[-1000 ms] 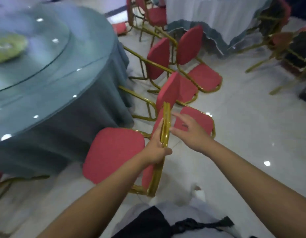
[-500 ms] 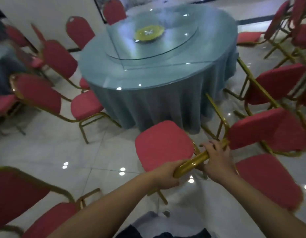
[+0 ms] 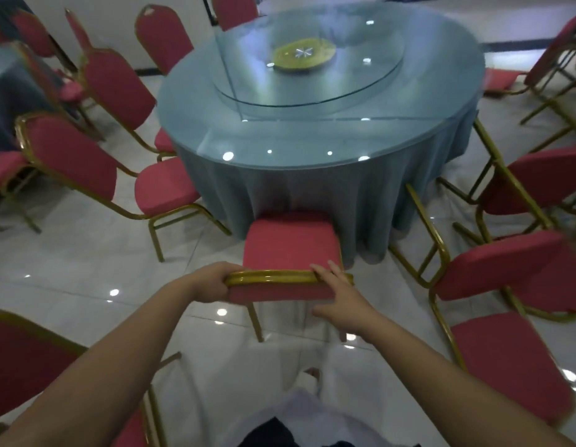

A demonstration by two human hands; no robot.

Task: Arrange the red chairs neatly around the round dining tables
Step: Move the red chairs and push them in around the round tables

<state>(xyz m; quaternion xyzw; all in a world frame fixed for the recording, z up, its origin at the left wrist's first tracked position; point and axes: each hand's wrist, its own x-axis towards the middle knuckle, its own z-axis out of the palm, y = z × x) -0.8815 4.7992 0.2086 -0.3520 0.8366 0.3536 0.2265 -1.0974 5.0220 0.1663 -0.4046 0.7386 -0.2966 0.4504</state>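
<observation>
The red padded chair (image 3: 290, 243) stands square to the round table (image 3: 312, 188), its seat front at the pleated blue-grey cloth. The left hand (image 3: 212, 283) curls round the glossy gold back rail (image 3: 273, 276); the right hand (image 3: 343, 296) lays nearly straight fingers over it.

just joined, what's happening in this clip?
A person is setting a red chair at the round table. The left hand grips the left end of its gold back rail; the right hand rests on the right end, fingers fairly straight. The seat faces the table, its front edge at the blue cloth.
</observation>
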